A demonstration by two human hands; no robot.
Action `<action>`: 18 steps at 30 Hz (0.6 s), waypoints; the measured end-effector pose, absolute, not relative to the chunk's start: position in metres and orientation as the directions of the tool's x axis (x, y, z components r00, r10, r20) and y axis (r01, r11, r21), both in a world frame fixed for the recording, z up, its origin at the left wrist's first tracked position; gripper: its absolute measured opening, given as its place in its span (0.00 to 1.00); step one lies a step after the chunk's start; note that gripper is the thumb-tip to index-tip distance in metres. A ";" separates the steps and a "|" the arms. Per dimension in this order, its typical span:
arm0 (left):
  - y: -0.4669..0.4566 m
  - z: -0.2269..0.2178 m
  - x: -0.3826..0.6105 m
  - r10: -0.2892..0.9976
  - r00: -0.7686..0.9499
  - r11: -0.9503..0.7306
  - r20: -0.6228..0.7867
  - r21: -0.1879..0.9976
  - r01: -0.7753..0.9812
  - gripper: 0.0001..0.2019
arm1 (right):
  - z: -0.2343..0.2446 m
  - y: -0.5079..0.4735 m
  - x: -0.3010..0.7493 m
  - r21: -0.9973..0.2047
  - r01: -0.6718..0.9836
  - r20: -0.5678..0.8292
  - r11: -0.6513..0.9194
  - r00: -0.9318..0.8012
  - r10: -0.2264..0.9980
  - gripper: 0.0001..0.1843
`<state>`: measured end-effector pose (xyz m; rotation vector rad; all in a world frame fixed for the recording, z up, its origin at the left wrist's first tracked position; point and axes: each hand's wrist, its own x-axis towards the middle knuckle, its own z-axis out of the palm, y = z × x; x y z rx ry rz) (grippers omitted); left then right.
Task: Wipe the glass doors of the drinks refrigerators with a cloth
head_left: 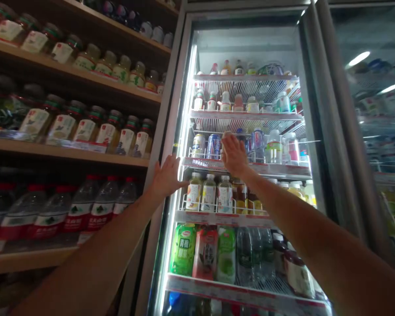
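Observation:
My left hand (pixel 167 176) is raised with its fingers spread and holds nothing that I can see. It is at the left door frame (pixel 175 109) of a lit drinks fridge; I cannot tell whether it touches the frame. My right hand (pixel 233 154) reaches up before the fridge's middle shelf, fingers stretched out, just right of a blue can (pixel 213 146). Beside that can stands a pale can (pixel 198 145). A purple-capped bottle (pixel 257 139) and a clear bottle (pixel 274 147) stand right of the hand, which hides part of the row.
Juice bottles (pixel 208 193) fill the shelf below, with green and red drink bottles (pixel 205 250) lower down. Wooden shelves (pixel 69 149) at left carry jars and red-capped water bottles (pixel 98 202). Another glass-fronted fridge (pixel 375 131) stands at right.

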<state>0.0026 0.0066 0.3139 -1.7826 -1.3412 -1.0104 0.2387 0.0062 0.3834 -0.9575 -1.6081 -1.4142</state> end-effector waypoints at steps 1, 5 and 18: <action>0.007 0.314 -0.004 0.434 0.163 -0.231 0.886 -0.065 0.971 0.44 | 0.387 0.008 0.234 0.320 0.942 0.946 0.101 -0.323 0.015 0.31; 0.009 0.312 -0.023 0.421 0.147 -0.215 0.895 -0.059 0.975 0.44 | 0.388 0.017 0.195 0.580 0.798 0.790 0.167 -0.600 0.126 0.30; 0.000 0.286 -0.076 0.399 0.163 -0.203 0.902 -0.086 0.975 0.42 | 0.292 0.031 0.120 0.862 0.365 0.344 0.352 -0.931 0.123 0.26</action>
